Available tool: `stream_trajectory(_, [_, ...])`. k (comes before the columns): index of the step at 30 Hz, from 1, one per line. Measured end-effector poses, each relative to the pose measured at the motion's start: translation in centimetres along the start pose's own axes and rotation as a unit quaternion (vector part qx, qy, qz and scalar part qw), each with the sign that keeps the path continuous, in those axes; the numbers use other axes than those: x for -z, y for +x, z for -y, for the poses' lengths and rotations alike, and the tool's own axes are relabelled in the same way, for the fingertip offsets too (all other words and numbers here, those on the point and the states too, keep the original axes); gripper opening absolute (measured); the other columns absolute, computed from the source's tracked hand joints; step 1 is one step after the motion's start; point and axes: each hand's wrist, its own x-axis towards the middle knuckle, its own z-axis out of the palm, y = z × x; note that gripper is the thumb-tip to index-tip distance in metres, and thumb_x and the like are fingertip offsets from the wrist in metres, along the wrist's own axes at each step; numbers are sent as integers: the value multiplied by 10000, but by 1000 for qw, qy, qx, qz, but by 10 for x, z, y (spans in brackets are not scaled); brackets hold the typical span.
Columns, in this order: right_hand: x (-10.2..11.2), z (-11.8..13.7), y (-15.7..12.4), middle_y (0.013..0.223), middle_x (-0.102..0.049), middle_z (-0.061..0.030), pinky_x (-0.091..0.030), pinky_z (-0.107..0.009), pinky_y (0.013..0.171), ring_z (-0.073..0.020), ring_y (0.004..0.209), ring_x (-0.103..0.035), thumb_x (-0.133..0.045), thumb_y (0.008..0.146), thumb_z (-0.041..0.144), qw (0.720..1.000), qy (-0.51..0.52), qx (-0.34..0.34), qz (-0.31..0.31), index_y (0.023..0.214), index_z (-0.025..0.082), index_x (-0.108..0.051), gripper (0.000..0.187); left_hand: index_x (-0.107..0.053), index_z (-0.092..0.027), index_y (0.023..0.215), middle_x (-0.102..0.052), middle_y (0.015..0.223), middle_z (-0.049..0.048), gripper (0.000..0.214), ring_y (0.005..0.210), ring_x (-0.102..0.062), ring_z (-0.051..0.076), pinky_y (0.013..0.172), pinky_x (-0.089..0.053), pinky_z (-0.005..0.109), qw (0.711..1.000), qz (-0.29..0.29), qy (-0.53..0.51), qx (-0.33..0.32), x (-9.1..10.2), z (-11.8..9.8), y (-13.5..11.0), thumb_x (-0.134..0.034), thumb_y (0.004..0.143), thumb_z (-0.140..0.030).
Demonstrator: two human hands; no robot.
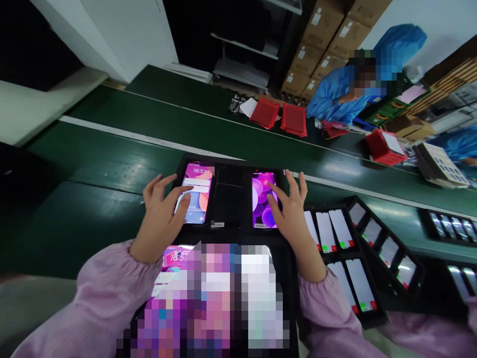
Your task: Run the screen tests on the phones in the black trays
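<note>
A black tray lies in front of me with phones in its slots. Over the far left slot, my left hand has its fingers apart, the index finger and thumb at the screen of a lit phone showing 16:57. My right hand is spread in the same way, thumb and index finger at the right phone, which has a purple bubble picture. Between them sits a dark slot; whether a phone lies in it I cannot tell. The near row is mostly blurred out, apart from part of a lit phone.
To the right stand a black tray of white-screened phones and a slanted tray. Green belts run across. Beyond are red pouches, a person in blue and stacked cartons. A pink sleeve shows at lower right.
</note>
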Motion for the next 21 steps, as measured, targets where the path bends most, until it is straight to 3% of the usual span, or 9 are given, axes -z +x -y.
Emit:
stream_trajectory(5, [2, 34, 4, 1658, -449, -65, -281, -663, 1292, -400, 1635, -122, -512, 1058, 299, 992, 34, 92, 82, 1139, 239, -832, 335, -808, -271, 974, -601, 1420, 111, 444, 1516, -334, 397, 1230, -342, 648, 999, 25, 21, -9, 4, -4, 0, -389, 1045, -400])
stream_trajectory(9, [-1, 44, 7, 1653, -462, -72, -248, -651, 1312, -389, 1641, -101, -517, 1061, 329, 982, 47, 130, 127, 1107, 228, -840, 341, -794, -241, 1135, -536, 1516, 131, 449, 1515, -325, 442, 1235, -249, 723, 997, 37, 63, -3, 1, -4, 0, -405, 1050, -449])
stream_trajectory(12, [-7, 41, 9, 1656, -453, -98, -254, -673, 1304, -399, 1638, -116, -514, 1058, 353, 988, 29, 92, 125, 1151, 199, -820, 355, -699, -212, 1337, -401, 1641, 166, 495, 1552, -226, 498, 1215, -217, 774, 997, 10, 75, 26, 0, -5, -1, -401, 1049, -482])
stream_trajectory(15, [-15, 37, 11, 1653, -445, -138, -276, -689, 1291, -424, 1628, -142, -519, 1047, 328, 992, 13, 38, 120, 1139, 160, -814, 352, -669, -275, 1378, -298, 1713, 97, 460, 1597, -148, 474, 1254, -215, 721, 999, 23, 46, 5, 4, -10, -2, -407, 1045, -454])
stream_trajectory(21, [-29, 42, 17, 1654, -427, -184, -264, -656, 1310, -450, 1618, -163, -583, 1003, 315, 987, 3, 20, 162, 1103, 104, -807, 323, -773, -293, 1204, -460, 1628, 103, 406, 1594, -221, 444, 1252, -199, 720, 987, 119, 49, -93, -4, -20, 4, -440, 1017, -429])
